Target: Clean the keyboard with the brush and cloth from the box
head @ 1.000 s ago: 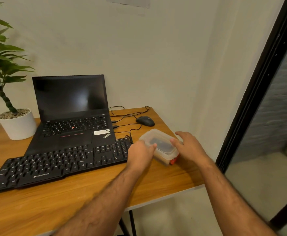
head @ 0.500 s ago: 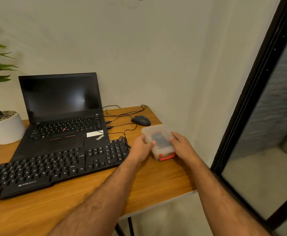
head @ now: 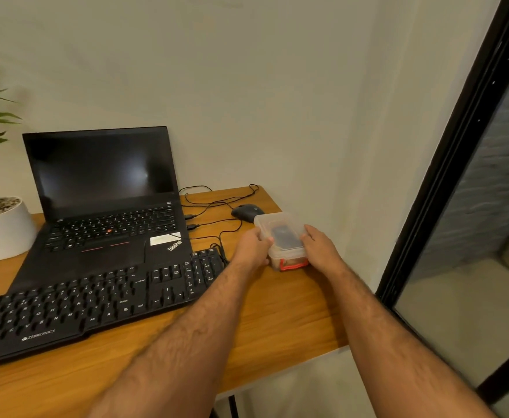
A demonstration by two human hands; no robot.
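A small clear plastic box with a closed lid and a red latch on its near end sits at the right end of the wooden desk. Something dark shows through the lid; brush and cloth cannot be made out. My left hand grips the box's left side and my right hand grips its right side. The long black keyboard lies to the left of the box, along the desk's front.
An open black laptop stands behind the keyboard. A dark mouse and loose cables lie just behind the box. A white plant pot is at far left. The wall and a black door frame are close on the right.
Both hands closed in on the sides of the box, which has turned so its red latch faces me. My view has shifted a little to the right.
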